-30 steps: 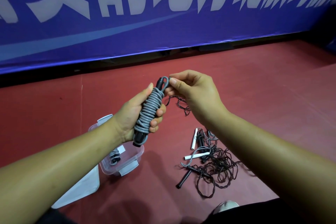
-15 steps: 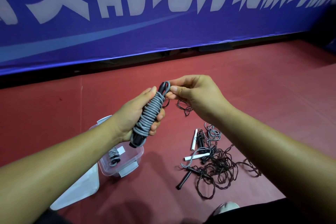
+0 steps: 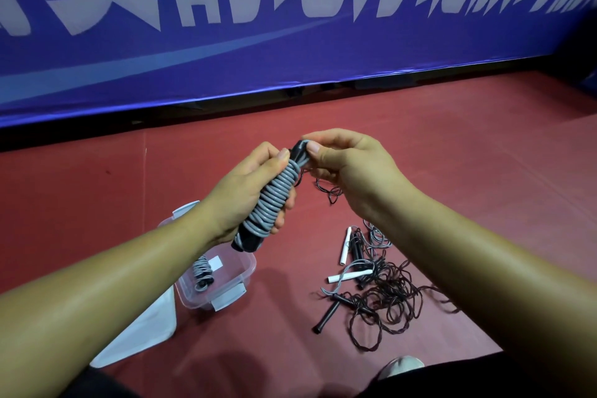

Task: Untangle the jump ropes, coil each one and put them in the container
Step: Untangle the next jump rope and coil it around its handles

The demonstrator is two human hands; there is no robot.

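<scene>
The left hand [image 3: 245, 194] wraps its curled fingers and thumb around a grey jump rope [image 3: 274, 200] wound in tight turns over its black handles. It holds the bundle tilted, top end far and to the right. The right hand [image 3: 352, 171] pinches that top end between thumb and fingertips, just where the grey cord meets the black handle tip. A thin dark cord [image 3: 329, 191] dangles in loops under the right hand. Below the left wrist, a clear plastic container [image 3: 250, 265] sits on the floor with a second coiled grey rope [image 3: 202, 273] inside it, and a white lid [image 3: 145, 333] lies flat against its near left side. To the right of the container a tangle of ropes [image 3: 391, 297] sprawls, dark cord mixed with grey, two white handles and black handles. The floor [image 3: 484, 155] is red, and a blue banner [image 3: 290, 52] with large white characters runs along the far side.
</scene>
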